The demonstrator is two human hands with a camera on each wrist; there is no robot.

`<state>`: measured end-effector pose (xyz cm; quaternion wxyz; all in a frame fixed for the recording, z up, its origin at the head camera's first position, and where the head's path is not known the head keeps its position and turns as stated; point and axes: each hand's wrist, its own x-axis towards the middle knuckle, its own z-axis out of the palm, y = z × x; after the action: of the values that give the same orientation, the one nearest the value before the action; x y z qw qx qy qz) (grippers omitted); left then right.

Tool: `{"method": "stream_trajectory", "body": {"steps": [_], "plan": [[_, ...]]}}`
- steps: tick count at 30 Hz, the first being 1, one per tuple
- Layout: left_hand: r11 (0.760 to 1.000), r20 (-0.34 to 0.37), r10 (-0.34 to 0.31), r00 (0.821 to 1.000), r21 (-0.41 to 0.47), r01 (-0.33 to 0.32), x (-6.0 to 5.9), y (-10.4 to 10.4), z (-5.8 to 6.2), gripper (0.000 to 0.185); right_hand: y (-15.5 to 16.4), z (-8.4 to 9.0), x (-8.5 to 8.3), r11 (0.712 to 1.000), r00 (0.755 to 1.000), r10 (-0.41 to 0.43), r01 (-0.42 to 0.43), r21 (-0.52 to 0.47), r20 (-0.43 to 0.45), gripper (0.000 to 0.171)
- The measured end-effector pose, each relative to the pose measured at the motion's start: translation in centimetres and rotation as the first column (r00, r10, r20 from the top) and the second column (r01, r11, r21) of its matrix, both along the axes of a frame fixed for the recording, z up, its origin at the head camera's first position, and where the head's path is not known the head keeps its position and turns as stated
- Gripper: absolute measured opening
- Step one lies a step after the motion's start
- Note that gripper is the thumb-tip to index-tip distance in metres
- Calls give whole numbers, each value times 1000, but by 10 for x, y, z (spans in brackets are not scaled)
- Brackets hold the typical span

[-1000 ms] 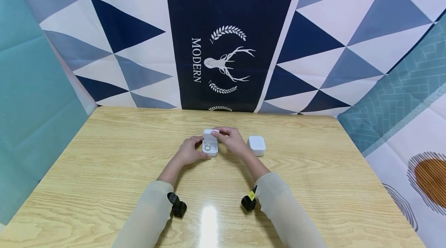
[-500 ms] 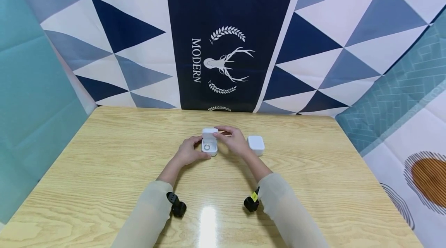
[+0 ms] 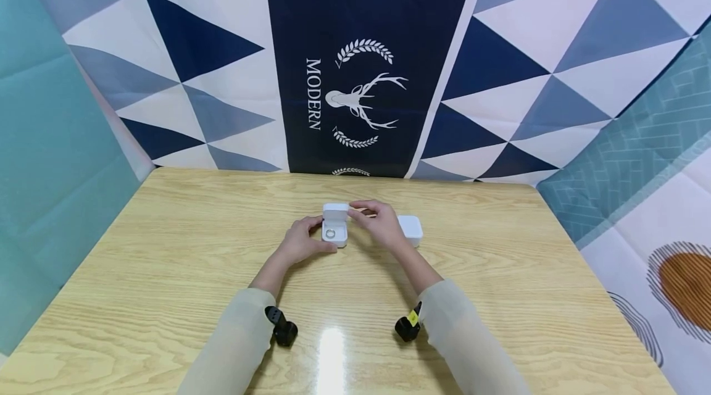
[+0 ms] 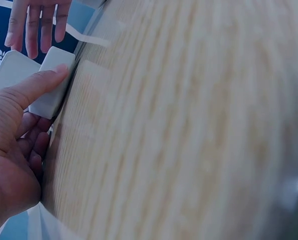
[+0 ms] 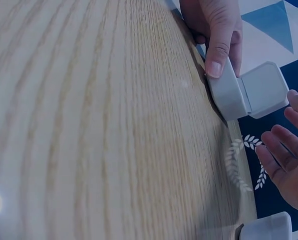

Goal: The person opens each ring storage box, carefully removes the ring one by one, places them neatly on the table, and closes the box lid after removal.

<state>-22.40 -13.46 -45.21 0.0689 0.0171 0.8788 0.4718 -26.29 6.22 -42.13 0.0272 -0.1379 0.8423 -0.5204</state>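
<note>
The left hand [image 3: 302, 242] grips the open ring box [image 3: 335, 231]; the right hand [image 3: 382, 226], fingers apparently loose, hovers just beside its lid.

A light wooden table with visible grain [image 3: 166, 271] carries two things. A small white hinged box, lid raised, with a ring inside [image 3: 335, 229] sits near the centre. A closed white rounded square box [image 3: 412, 229] lies just right of it.
</note>
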Motion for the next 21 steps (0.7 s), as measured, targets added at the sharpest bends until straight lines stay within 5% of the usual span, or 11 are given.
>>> {"method": "stream_trajectory", "body": {"steps": [21], "plan": [[1000,-5,1,1000,20,-1,0,2,0,79,3,1,10,1000,1000,-6,6,9,7,22]]}}
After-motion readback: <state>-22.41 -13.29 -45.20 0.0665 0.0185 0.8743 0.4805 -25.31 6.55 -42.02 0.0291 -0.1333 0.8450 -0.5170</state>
